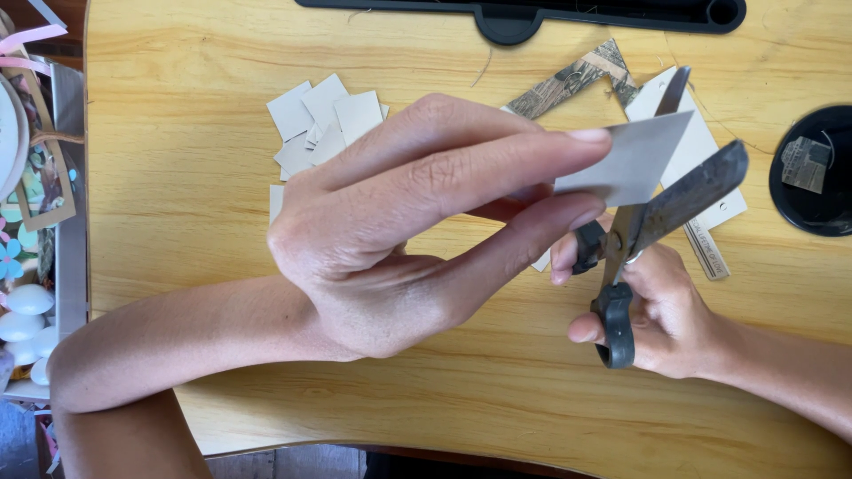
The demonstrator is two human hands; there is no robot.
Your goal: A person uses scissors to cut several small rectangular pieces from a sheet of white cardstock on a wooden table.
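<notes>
Left hand point(390, 222) up close, its grip pinching a grey card strip point(635, 160) between fingertips, feeding it into the scissors point(652, 213). Right hand point(661, 315) just below the strip, its grip wrapped round the black handles, blades wide apart with the strip between them. This looks like mid-cut; the next squeeze calls for holding the strip steady and square. Beyond the scissors, a pile of cut squares point(324, 124) lies on the wooden worktop point(177, 177), with a black tray point(532, 13) at the far edge.

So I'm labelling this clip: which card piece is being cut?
Start at the wooden table, above its middle. The left hand pinches a grey card piece between the open blades of the scissors. Unlike the cut squares lying flat, it is held up.
</notes>
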